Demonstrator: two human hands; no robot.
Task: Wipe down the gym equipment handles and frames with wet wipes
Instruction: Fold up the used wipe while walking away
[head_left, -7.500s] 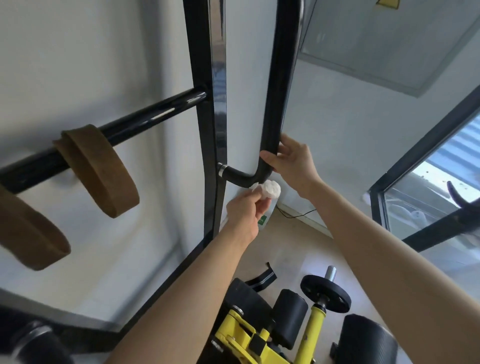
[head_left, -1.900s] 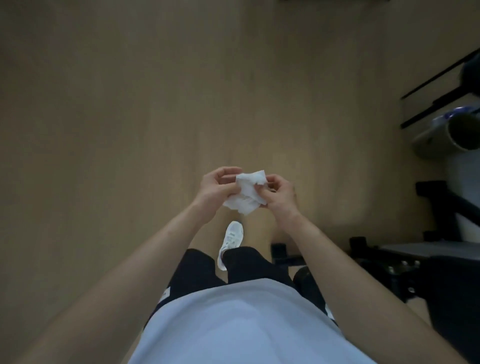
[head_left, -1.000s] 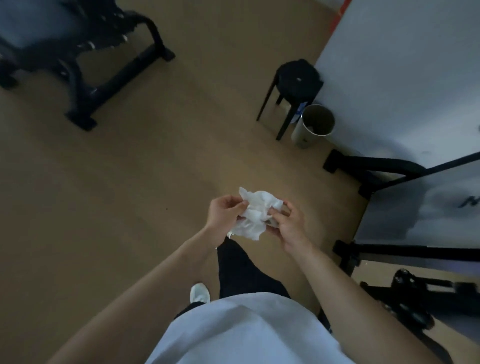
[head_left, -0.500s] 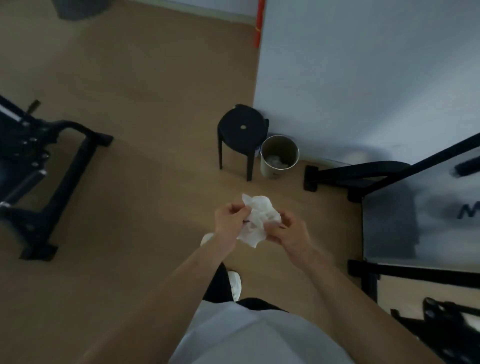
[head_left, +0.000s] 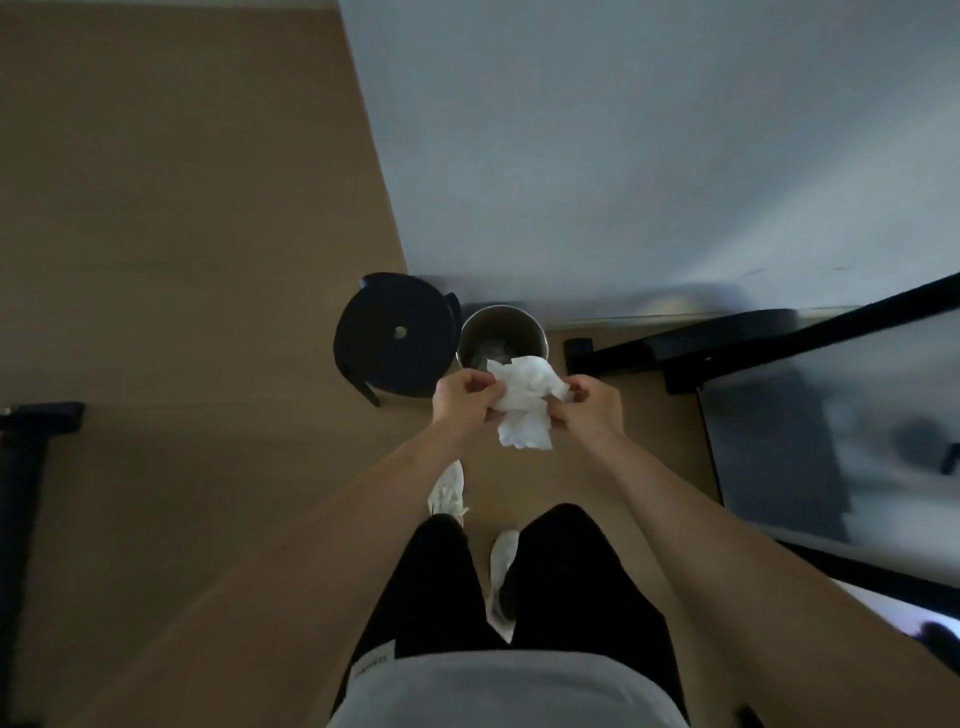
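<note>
1. Both hands are up in front of the body, and between them hangs a crumpled white wipe (head_left: 524, 402).
2. The left hand (head_left: 464, 400) pinches the wipe's left edge, fingers curled in tight on the sheet.
3. The right hand (head_left: 589, 408) does the same on the right edge, thumb and fingers closed on the paper.
4. The wipe is stretched a little between the two grips, its lower part drooping free below the knuckles.
5. Look past the hands: a round metal bin (head_left: 501, 338) stands on the floor, its mouth facing up, and the wipe's top edge overlaps its near rim from this angle.
6. Something pale lies inside the bin; it is too blurred to tell what.
7. Just left of the bin, touching or nearly so, sits a round black stool (head_left: 395, 338).
8. Behind both rises a pale wall (head_left: 649, 156), meeting the tan wooden floor (head_left: 182, 208).
9. To the right, a black machine frame (head_left: 753, 338) runs along the floor towards the wall.
10. Down below, black trousers, a grey shirt and two white shoes (head_left: 447, 491) on the floor.
</note>
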